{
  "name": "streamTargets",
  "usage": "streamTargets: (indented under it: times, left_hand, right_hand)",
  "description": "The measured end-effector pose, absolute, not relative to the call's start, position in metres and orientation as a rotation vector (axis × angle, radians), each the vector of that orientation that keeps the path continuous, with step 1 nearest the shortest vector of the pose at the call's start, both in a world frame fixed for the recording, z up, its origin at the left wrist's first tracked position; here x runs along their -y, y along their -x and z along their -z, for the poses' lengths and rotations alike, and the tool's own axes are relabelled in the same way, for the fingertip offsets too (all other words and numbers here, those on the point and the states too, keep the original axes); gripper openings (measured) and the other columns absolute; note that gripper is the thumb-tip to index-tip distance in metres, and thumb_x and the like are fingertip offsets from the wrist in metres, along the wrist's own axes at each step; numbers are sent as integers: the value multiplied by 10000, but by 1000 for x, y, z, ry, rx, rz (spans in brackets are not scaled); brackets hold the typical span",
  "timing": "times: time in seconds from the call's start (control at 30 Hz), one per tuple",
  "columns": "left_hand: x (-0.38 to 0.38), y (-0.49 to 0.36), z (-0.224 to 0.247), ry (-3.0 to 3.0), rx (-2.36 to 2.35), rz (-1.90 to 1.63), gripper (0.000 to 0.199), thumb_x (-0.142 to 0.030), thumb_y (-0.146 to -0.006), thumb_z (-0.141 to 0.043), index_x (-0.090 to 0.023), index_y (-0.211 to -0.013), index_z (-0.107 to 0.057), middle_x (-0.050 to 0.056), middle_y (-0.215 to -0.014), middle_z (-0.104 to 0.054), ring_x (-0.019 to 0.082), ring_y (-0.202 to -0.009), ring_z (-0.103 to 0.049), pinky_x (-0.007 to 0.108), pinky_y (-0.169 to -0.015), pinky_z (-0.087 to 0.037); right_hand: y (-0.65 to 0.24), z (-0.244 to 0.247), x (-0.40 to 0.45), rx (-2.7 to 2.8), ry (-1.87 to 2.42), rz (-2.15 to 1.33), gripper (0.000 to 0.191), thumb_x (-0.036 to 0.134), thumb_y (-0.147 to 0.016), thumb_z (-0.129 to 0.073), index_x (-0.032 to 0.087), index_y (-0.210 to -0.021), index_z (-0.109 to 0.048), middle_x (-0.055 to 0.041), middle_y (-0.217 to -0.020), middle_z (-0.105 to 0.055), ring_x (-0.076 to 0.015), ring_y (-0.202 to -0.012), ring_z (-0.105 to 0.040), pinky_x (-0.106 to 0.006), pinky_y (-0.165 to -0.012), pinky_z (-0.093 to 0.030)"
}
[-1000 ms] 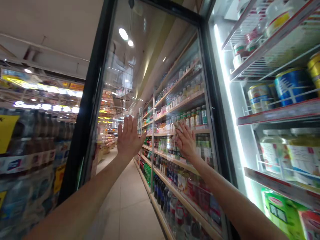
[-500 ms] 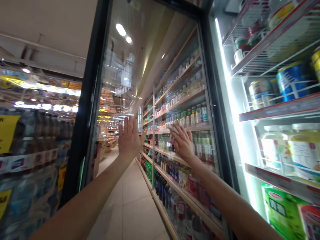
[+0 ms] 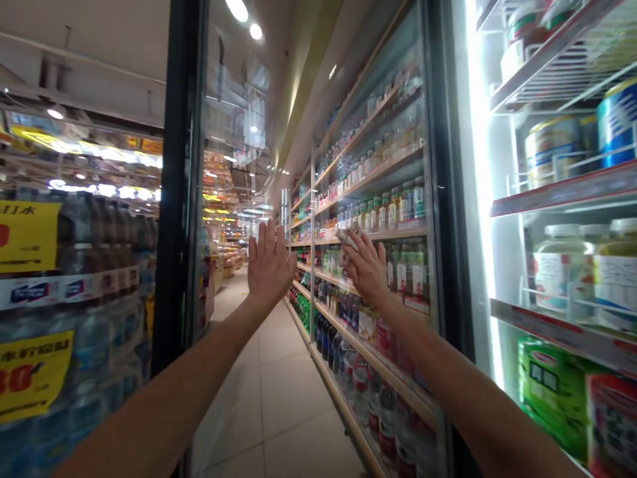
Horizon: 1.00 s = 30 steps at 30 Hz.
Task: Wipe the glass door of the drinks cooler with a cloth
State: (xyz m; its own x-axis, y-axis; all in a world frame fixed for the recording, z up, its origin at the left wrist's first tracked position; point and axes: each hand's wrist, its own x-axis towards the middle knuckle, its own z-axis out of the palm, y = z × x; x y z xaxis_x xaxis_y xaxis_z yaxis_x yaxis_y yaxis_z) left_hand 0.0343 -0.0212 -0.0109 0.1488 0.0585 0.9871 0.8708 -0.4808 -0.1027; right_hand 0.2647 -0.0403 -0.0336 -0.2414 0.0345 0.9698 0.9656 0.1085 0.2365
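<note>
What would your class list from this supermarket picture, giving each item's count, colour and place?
yellow price signs: two, yellow, on the left
water bottles: many, clear, lower left
door frame: one, black, left of centre
drink bottles: many, mixed colours, shelves behind the glass
floor tiles: many, beige, along the aisle
blue can: one, blue, far-right shelf
green packet: one, green, lower right
pale packet: one, pale, at right-hand fingertips
left hand: one, open, raised ahead
right hand: one, raised, right of centre
</note>
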Motion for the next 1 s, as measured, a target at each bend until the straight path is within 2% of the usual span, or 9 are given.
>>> streamTargets:
  times: [0.17, 0.27, 0.4, 0.5, 0.67, 0.73, 0.9, 1.0]
  left_hand:
    - [19, -33, 18, 1704, 872, 1400, 573, -312, -857, -424, -98, -1370, -285, 192, -1462, -224, 280, -1379, -114, 510, -1103, -133]
    - [19, -33, 19, 1718, 852, 1423, 590, -296, -840, -453, -105, -1372, -282, 187, -1466, -216, 285, -1379, -107, 515, -1107, -117]
    - [20, -32, 20, 1754, 818, 1447, 589, -320, -850, -448, -116, -1376, -278, 177, -1470, -211, 279, -1381, -94, 511, -1112, -105]
    - [21, -30, 26, 1746, 820, 1414, 569, -321, -861, -435, -107, -1369, -296, 181, -1465, -223, 273, -1379, -115, 497, -1113, -122]
    - [20, -28, 34, 1731, 814, 1366, 566, -291, -853, -451, -108, -1368, -305, 172, -1460, -245, 270, -1376, -139, 483, -1112, -145]
    - [20, -28, 35, 1729, 809, 1370, 563, -297, -857, -446, -107, -1368, -306, 175, -1458, -248, 273, -1375, -143, 486, -1110, -149]
    - [21, -28, 35, 1731, 805, 1364, 553, -295, -862, -436, -101, -1364, -311, 181, -1456, -249, 272, -1375, -139, 489, -1104, -163]
    - [21, -27, 38, 1728, 802, 1355, 555, -293, -862, -437, -99, -1365, -306, 180, -1455, -252, 270, -1376, -132, 485, -1107, -156]
  right_hand:
    - [-311, 18, 42, 1050, 1125, 1053, 389, 247, -857, -367, 251, -1204, -543, -76, -1377, -446, -261, -1302, -347, -569, -1032, -222]
    - [-304, 15, 41, 864, 1179, 927, 425, 210, -846, -326, 207, -1217, -533, -111, -1389, -419, -291, -1309, -327, -589, -1003, -260]
    - [-258, 28, 40, 1244, 1078, 1148, 388, 235, -854, -357, 256, -1190, -549, -57, -1376, -448, -241, -1317, -328, -526, -1043, -248]
    - [-256, 34, 42, 1489, 973, 1296, 351, 255, -854, -397, 295, -1162, -560, -21, -1347, -488, -212, -1306, -354, -499, -1064, -224]
    - [-304, 13, 42, 968, 1120, 1051, 397, 235, -864, -323, 205, -1181, -560, -120, -1355, -464, -311, -1283, -371, -610, -971, -276]
    - [-300, 9, 39, 882, 1123, 1015, 410, 232, -868, -304, 183, -1182, -563, -139, -1355, -458, -327, -1280, -369, -614, -948, -299]
    - [-234, 34, 35, 1355, 954, 1316, 354, 251, -870, -370, 267, -1167, -562, -31, -1346, -488, -230, -1316, -336, -501, -1043, -262]
    - [-224, 40, 38, 1557, 907, 1381, 383, 227, -866, -370, 300, -1212, -516, -2, -1338, -500, -191, -1319, -332, -480, -1082, -200]
